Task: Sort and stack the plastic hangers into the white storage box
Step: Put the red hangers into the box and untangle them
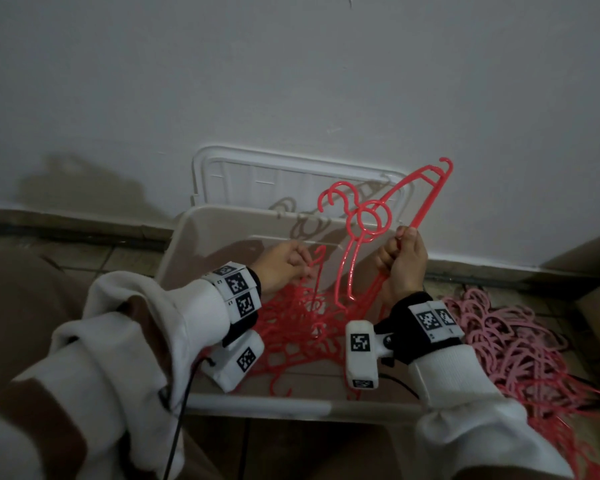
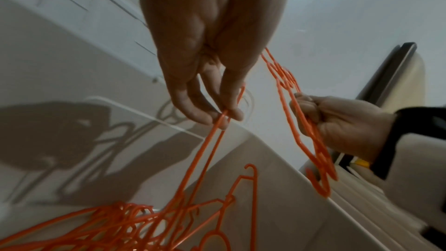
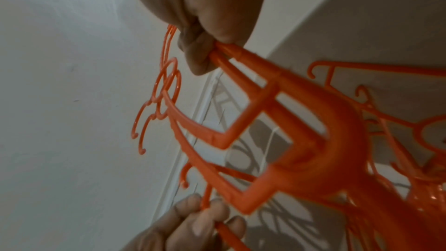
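A white storage box (image 1: 187, 244) sits on the floor by the wall and holds a tangled pile of red hangers (image 1: 302, 327). My right hand (image 1: 400, 261) grips a pair of red hangers (image 1: 368, 216) by one arm, raised above the box with their hooks pointing up and left. In the right wrist view the fingers (image 3: 205, 45) curl round these held hangers (image 3: 277, 121). My left hand (image 1: 284, 265) pinches a thin red hanger (image 2: 205, 150) that rises from the pile (image 2: 120, 222), held between thumb and fingertips (image 2: 224, 117).
The box lid (image 1: 257, 174) leans on the white wall behind the box. A heap of pink hangers (image 1: 513, 341) lies on the tiled floor to the right. A brown cardboard box (image 1: 586, 271) stands at the far right.
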Motion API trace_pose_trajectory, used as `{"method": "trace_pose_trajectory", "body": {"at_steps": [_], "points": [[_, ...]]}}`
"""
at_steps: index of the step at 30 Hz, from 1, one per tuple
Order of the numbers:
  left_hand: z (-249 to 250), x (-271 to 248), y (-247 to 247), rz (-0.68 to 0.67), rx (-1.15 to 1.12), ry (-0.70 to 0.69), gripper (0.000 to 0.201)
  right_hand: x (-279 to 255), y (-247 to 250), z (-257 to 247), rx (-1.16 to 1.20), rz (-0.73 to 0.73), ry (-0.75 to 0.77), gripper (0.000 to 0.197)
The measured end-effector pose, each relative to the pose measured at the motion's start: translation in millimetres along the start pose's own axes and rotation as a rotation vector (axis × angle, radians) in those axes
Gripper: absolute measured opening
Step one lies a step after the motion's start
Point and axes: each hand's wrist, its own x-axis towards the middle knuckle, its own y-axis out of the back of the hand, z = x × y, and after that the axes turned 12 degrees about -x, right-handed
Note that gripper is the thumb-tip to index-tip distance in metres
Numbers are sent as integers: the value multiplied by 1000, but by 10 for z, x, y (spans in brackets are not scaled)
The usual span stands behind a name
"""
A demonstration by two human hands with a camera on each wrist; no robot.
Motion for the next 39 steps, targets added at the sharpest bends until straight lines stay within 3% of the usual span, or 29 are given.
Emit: {"method": "trace_pose_trajectory", "body": {"at_steps": [4, 7, 9, 14, 19, 24, 28, 30, 33, 37, 39], "points": [[174, 29, 47, 182, -163, -77, 27, 12, 108, 47, -22, -90, -40, 35], [298, 36, 125, 229, -312, -77, 30, 9, 171, 94, -86, -220, -80, 35], [349, 48, 190, 243, -286, -74, 31, 37, 216, 148, -189, -338, -90, 35], [485, 51, 312, 210, -305, -88, 31, 36, 257, 204, -652, -525, 2, 35], [501, 10, 239, 147, -284, -50, 28, -30, 160, 213, -965, -531, 208, 31], [529, -7, 248, 140, -279, -58, 30, -122, 48, 237, -812, -564, 92, 27], [594, -19, 218, 116, -288, -86, 32, -99, -11, 243, -753, -483, 172, 18], [608, -24, 187, 80, -214, -71, 33, -75, -20, 251, -731, -422, 167, 23], [630, -61, 134, 77, -102, -13, 39, -40, -24, 248, -567, -254, 98, 26], [593, -64, 114, 188, -167, 41, 53, 19, -18, 218, -275, -63, 0, 30], [548, -74, 66, 141, -103, 56, 68, 31, -37, 215, -175, -12, -42, 30]]}}
